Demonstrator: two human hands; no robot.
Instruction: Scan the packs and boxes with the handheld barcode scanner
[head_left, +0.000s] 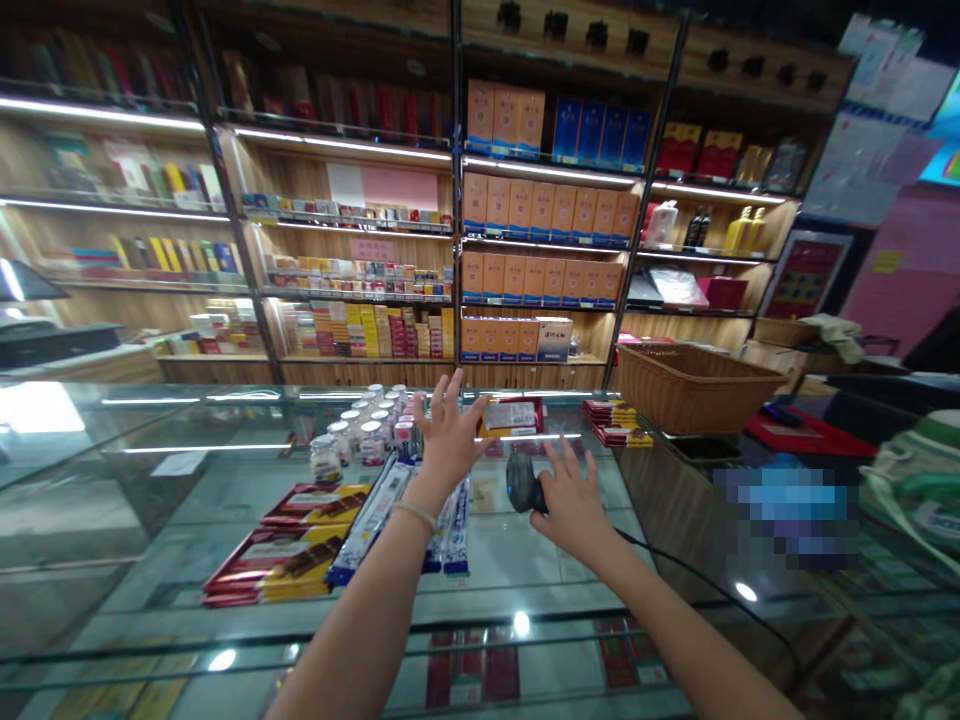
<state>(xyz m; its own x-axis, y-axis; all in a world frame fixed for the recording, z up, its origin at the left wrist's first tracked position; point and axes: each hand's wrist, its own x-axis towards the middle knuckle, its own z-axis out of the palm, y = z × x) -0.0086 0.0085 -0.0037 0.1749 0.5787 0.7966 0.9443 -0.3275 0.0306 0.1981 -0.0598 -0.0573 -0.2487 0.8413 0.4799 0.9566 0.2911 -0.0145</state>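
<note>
My left hand [448, 440] is raised over the glass counter with its fingers spread. Its thumb is close to a red and yellow packet [512, 415] with a white label; whether they touch I cannot tell. My right hand [574, 500] has its thumb and forefinger around the grip of a black barcode scanner [523, 482], while its other fingers stretch forward. From the scanner a black cable [705, 580] runs under my wrist to the right. Left of my hands lie blue and white long packets [375, 510], chocolate packets [300, 545] and several small lidded jars [371, 440].
A stack of red and yellow packets [619, 424] lies near a wicker basket [694, 385] at the counter's right. Beyond are a red tray [802, 432] and a green and white bag [919, 480]. Shelves with orange boxes [551, 208] line the back wall.
</note>
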